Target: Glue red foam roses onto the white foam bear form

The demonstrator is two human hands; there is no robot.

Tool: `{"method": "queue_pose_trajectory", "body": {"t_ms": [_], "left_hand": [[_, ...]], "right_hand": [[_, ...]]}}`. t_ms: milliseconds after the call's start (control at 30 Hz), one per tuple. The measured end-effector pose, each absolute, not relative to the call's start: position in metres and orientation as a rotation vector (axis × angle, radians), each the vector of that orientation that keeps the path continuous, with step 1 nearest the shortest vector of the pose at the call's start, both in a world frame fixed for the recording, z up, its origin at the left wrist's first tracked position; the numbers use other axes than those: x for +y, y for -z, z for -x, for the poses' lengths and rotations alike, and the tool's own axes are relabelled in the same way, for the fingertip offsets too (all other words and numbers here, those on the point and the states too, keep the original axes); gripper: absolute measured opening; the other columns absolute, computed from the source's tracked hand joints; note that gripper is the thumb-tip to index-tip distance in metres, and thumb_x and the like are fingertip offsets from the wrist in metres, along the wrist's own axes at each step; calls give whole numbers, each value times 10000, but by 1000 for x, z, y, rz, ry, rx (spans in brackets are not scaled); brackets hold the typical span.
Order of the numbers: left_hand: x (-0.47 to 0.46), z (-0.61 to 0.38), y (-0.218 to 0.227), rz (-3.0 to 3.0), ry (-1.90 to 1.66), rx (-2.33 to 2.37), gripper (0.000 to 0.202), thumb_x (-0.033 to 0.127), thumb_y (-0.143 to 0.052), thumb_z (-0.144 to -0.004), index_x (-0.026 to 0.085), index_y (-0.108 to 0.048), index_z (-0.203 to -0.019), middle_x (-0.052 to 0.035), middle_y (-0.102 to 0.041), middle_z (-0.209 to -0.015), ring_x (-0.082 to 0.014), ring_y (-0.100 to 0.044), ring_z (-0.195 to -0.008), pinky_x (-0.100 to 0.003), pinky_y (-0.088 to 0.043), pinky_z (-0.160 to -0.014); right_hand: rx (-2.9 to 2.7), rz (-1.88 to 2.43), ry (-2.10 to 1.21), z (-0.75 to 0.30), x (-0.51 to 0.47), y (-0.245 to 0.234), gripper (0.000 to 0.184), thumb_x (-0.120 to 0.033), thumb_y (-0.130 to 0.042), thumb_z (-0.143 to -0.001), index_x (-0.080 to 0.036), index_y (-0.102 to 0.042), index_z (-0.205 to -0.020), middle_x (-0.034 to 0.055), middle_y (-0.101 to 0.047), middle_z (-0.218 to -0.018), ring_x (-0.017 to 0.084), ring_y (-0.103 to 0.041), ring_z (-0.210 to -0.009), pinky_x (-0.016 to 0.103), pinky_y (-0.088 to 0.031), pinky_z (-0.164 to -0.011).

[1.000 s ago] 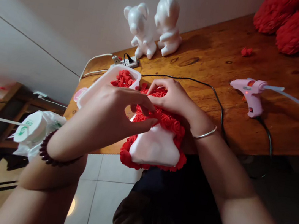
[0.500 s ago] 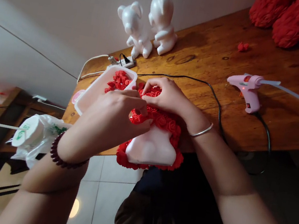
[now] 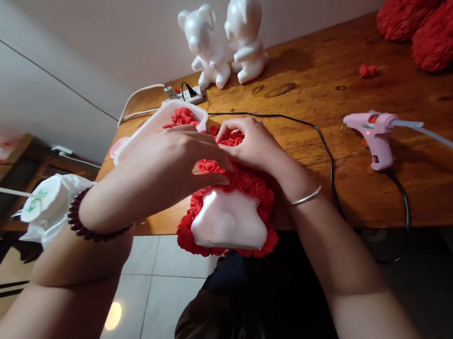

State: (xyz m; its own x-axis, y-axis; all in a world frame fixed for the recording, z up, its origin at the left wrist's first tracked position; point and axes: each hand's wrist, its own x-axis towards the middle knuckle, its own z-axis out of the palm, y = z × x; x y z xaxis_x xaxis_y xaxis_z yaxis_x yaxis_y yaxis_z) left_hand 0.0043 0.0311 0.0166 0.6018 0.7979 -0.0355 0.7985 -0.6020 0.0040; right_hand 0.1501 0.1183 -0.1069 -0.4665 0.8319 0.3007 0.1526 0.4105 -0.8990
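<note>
We lean over a long wooden table (image 3: 311, 85), with a tiled floor (image 3: 168, 299) below its near edge and big red fluffy bundles (image 3: 447, 36) heaped at its far corner. At the table's edge, a white foam figure (image 3: 230, 220) lies with its bare pale underside toward us, its rim and upper part thick with red foam roses (image 3: 246, 182). Our two hands hold it there. Our left hand (image 3: 166, 162) curves over the roses, fingers bent and thumb reaching low, though we cannot tell whether it pinches a single bloom. Our right hand (image 3: 252, 145) curls over the figure's top, its fingertips (image 3: 226, 134) pressed into the roses. Just beside them, a white plastic tray (image 3: 185, 105) holds more red roses, partly behind our left hand. To the right lies a pink glue gun (image 3: 373, 131) with a long glue stick (image 3: 450, 144) in it, its black cord (image 3: 279, 117) curving across the wood. Two white foam bears (image 3: 221, 37) stand upright beyond, near a power strip (image 3: 189, 93). One loose rose (image 3: 367, 70) sits alone. Dark beads (image 3: 90, 221) circle our left wrist, a silver bangle (image 3: 305, 196) our right.
</note>
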Motion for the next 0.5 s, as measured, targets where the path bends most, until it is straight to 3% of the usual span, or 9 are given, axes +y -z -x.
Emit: {"method": "queue_pose_trajectory", "body": {"t_ms": [200,500], "left_hand": [[29,-4,-15,-2748,62,1367,190,419,-637,-940,311,-792,-929,17,-773,-913,-180,-698,-869,-323,-535,-873],[29,-4,-18,-2857,94,1189,341,307,-459,-1016,266,-777,-898,-17,-748,-892,-184,-676,-868,-361,-535,-885]], "right_hand": [[-1871,874,-1089,-149,119,108,175,-345,-784,-775,-201,-725,-856,46,-733,-923,190,-641,-864,315,-484,-812],[-1871,853,-1083,-150,117,107,183,-358,-776,-768,-201,-720,-845,41,-730,-912,194,-641,-854,317,-478,-804]]}}
